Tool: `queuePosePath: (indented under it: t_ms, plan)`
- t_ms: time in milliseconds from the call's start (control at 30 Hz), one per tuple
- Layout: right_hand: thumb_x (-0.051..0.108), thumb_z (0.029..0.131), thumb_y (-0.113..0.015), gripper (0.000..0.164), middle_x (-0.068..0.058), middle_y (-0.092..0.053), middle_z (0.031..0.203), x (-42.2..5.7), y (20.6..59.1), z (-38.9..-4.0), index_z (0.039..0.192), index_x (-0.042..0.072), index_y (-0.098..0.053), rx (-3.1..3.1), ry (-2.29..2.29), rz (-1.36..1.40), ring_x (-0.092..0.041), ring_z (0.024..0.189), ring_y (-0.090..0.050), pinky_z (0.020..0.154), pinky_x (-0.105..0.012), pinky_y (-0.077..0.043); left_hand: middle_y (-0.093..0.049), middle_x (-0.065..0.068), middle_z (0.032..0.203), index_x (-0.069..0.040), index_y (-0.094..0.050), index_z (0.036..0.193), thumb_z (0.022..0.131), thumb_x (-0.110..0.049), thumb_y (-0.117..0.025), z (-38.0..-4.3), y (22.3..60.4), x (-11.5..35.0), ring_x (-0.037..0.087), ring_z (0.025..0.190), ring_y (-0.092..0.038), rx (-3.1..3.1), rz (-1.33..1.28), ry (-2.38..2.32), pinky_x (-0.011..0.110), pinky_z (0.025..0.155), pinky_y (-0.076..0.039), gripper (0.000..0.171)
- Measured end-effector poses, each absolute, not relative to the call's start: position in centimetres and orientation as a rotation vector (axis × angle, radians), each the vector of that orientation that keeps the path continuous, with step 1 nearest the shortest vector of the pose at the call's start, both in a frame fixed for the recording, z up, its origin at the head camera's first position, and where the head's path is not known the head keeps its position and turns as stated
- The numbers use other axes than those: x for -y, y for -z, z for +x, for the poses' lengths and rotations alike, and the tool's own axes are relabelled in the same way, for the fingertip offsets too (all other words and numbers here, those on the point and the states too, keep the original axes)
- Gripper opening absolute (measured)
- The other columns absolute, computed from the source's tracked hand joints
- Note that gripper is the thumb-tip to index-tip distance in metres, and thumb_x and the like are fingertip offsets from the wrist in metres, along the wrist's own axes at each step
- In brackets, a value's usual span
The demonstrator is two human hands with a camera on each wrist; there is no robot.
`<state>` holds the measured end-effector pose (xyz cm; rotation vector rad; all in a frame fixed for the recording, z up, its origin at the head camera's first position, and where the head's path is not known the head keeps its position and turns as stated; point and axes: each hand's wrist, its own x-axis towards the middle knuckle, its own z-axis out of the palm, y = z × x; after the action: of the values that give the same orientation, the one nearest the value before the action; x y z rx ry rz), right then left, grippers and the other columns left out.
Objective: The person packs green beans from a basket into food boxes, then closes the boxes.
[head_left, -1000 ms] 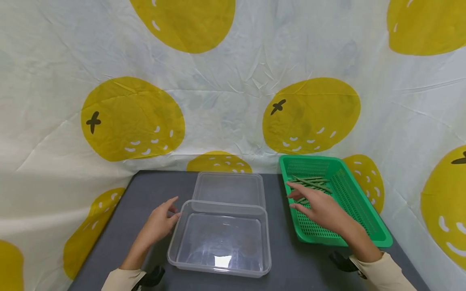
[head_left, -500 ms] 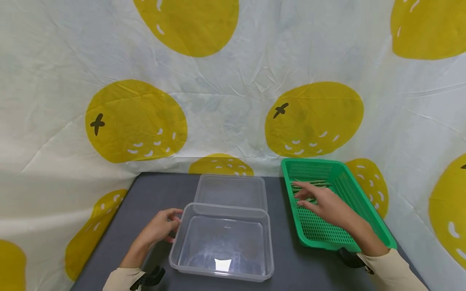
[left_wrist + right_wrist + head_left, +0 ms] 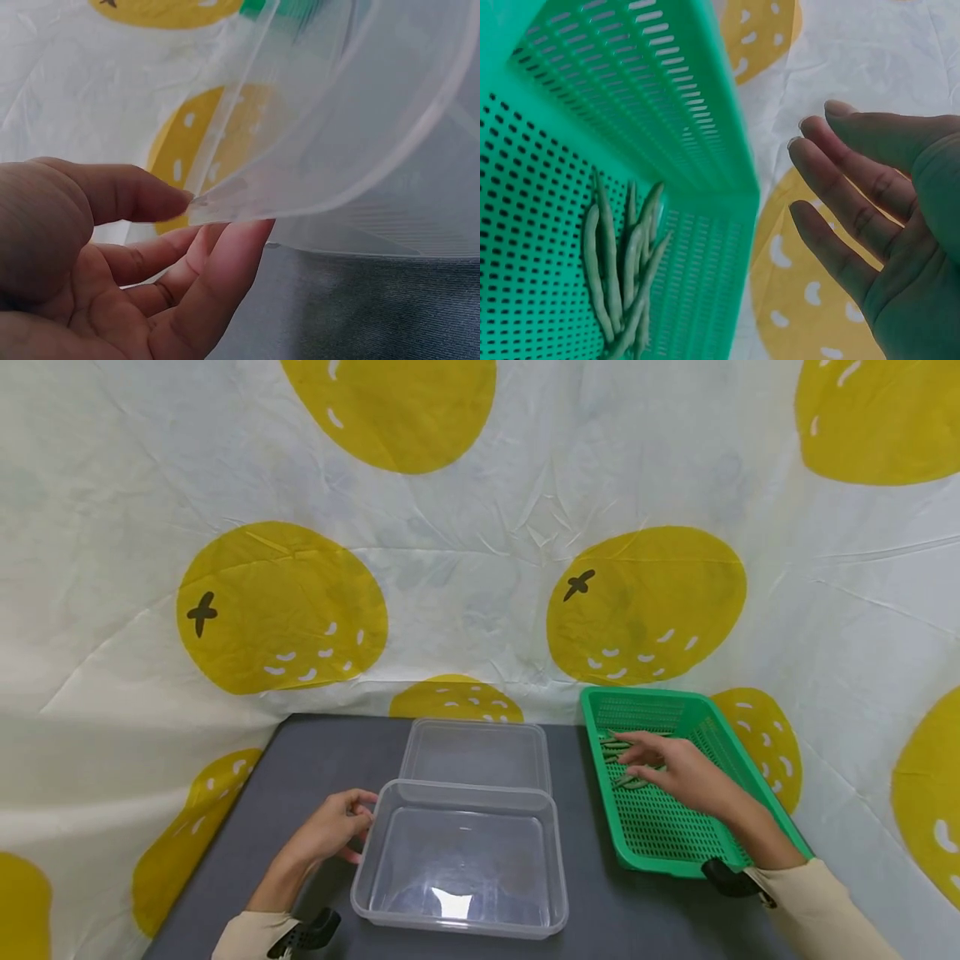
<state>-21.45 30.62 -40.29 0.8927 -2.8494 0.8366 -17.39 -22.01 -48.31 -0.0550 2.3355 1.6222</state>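
Observation:
At the left side of a clear plastic container (image 3: pixel 459 860), my left hand (image 3: pixel 333 828) pinches its rim. In the left wrist view, the thumb (image 3: pixel 161 196) rests at the rim's edge with the fingers bent underneath. My right hand (image 3: pixel 678 770) hovers over the green perforated basket (image 3: pixel 660 864), its fingers spread and loosely bent. Between thumb and fingertips there is nothing in the right wrist view. Slender green beans (image 3: pixel 630 270) lie in a small bunch on the basket floor, partly hidden by the right hand in the head view.
Behind the container lies a flat clear lid (image 3: pixel 476 752), its front edge overlapped by the container. The dark tabletop (image 3: pixel 330 752) carries everything. A white cloth with yellow fruit prints (image 3: pixel 465 593) hangs close behind the table and along the basket's right side.
My left hand has lowered slightly and its fingers have closed on the container's rim. The right hand has shifted a little to the right over the basket, uncovering some beans.

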Motion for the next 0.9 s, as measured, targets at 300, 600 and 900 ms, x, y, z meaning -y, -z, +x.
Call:
queuePosePath:
  t_ms: [300,600,900]
  plan:
    - [0.016,0.094,-0.073,0.044,0.002,-0.074,0.110,-32.1,41.1,-22.7,0.136,0.009,-0.062,2.904,-0.896,0.873,-0.015,0.098,-0.070,0.080,-0.031,-0.058,-0.057,0.016,0.094,0.009,-0.048,0.139,0.097,-0.004,-0.058,-17.7,48.7,22.5,0.026,0.077,-0.064,-2.281,-0.006,-1.659,0.043,0.053,-0.058,0.045]
    - [0.015,0.095,-0.071,0.042,0.005,-0.073,0.112,-33.8,42.0,-24.3,0.136,0.012,-0.063,2.982,-0.852,0.862,-0.017,0.102,-0.069,0.087,-0.035,-0.057,-0.057,0.016,0.096,0.008,-0.048,0.139,0.097,-0.006,-0.056,-17.8,48.6,22.6,0.027,0.078,-0.064,-2.251,-0.001,-1.672,0.044,0.053,-0.058,0.044]
    - [0.012,0.096,-0.070,0.042,0.000,-0.072,0.113,-35.0,42.3,-25.6,0.137,0.011,-0.062,3.013,-0.918,0.890,-0.020,0.104,-0.068,0.087,-0.035,-0.057,-0.056,0.015,0.096,0.007,-0.049,0.138,0.097,-0.005,-0.056,-18.1,48.5,22.5,0.026,0.078,-0.064,-2.259,-0.018,-1.667,0.043,0.052,-0.058,0.044]
